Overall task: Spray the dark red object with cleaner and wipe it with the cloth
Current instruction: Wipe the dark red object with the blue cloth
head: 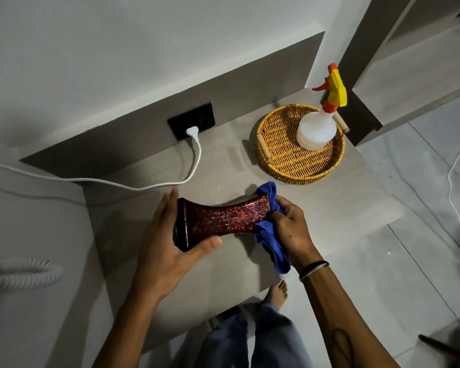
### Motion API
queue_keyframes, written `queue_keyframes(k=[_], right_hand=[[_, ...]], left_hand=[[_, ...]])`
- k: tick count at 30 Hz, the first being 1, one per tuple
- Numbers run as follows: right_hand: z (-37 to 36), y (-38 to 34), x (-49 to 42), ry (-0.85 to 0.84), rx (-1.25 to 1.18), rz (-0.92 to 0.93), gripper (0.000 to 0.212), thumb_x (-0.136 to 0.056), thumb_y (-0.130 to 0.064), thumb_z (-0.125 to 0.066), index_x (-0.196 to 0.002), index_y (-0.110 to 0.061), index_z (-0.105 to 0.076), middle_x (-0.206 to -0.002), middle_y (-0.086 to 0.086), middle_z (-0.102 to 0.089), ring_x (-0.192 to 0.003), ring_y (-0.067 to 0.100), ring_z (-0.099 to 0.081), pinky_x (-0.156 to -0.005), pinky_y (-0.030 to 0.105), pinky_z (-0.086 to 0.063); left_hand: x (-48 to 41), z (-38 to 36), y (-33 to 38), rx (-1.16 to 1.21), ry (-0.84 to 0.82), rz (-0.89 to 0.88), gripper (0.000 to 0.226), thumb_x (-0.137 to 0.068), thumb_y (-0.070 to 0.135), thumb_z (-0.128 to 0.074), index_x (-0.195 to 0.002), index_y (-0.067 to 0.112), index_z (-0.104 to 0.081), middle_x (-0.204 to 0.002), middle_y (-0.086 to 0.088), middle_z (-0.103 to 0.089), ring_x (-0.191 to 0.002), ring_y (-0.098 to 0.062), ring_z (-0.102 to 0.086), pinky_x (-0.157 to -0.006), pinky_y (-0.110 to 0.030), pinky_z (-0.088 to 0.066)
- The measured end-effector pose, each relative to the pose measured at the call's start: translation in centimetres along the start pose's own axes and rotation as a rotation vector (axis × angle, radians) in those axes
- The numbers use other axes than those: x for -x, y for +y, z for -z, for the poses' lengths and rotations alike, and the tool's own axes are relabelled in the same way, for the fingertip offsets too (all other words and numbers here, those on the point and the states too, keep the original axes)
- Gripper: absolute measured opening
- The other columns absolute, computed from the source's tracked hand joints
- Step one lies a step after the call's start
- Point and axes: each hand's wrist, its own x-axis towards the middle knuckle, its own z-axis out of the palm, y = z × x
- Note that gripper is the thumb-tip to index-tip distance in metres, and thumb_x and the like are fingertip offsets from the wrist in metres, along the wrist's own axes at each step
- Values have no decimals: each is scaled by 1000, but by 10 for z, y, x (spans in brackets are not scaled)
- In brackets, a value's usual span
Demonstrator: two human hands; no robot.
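A dark red, speckled, waisted object (pixel 223 217) lies sideways in the air above the grey table (pixel 329 208). My left hand (pixel 168 243) grips its wide left end, thumb underneath and fingers behind. My right hand (pixel 290 229) holds a blue cloth (pixel 270 235) bunched around the object's right end, with the cloth pressed against it. The loose end of the cloth hangs down below my right wrist. A white spray bottle (pixel 316 128) with a yellow and orange trigger head stands upright in a woven basket at the back right.
The round wicker basket (pixel 284 160) with wooden handles sits at the table's back right. A white plug and cable (pixel 194 155) run from a black wall socket (pixel 191 119) across the table's back edge to the left. Another white cable (pixel 454 187) lies on the floor at right.
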Motion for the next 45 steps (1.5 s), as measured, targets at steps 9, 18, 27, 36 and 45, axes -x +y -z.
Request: queue_keyframes(k=[9, 18, 27, 36, 45], right_hand=[[4, -8, -12, -5, 54, -7, 54, -98, 16, -43, -112, -20, -81, -102, 24, -83, -76, 31, -77, -68, 40, -68], [-12, -21, 49, 269, 458, 641, 63, -91, 17, -45, -153, 5, -52, -155, 20, -59, -146, 26, -54, -126, 36, -41], [-12, 14, 56, -138, 1134, 659, 101, -90, 24, -63, -169, -12, -12, -178, 3, 5, -169, 33, -4, -132, 52, -30], [-58, 13, 92, -365, 869, 837, 86, -96, -2, -53, -172, -12, -15, -183, 7, -10, -170, 27, -3, -137, 29, -4], [-24, 5, 59, -183, 986, 677, 91, -92, 13, -57, -171, -12, -20, -181, -1, -4, -170, 28, 0, -138, 45, -18]], left_hand=[[2, 13, 18, -280, 52, -305, 125, -58, 63, -89, -163, 17, -38, -165, -6, -42, -152, -25, -39, -119, -37, -35], [2, 7, 24, -301, 129, -421, 109, -61, 50, -90, -154, 9, -50, -146, -4, -51, -131, -22, -51, -110, -11, -33], [-9, 7, 17, -321, 160, -382, 112, -51, 50, -95, -147, 14, -50, -139, -1, -50, -126, -22, -52, -100, -15, -33], [-8, 1, 20, -241, 185, -442, 74, -59, 47, -76, -125, 21, -55, -119, 10, -54, -108, -18, -58, -93, -19, -41], [-4, -5, 18, -217, 175, -291, 92, -57, 61, -81, -134, 18, -56, -128, 5, -54, -115, -7, -50, -95, -7, -38]])
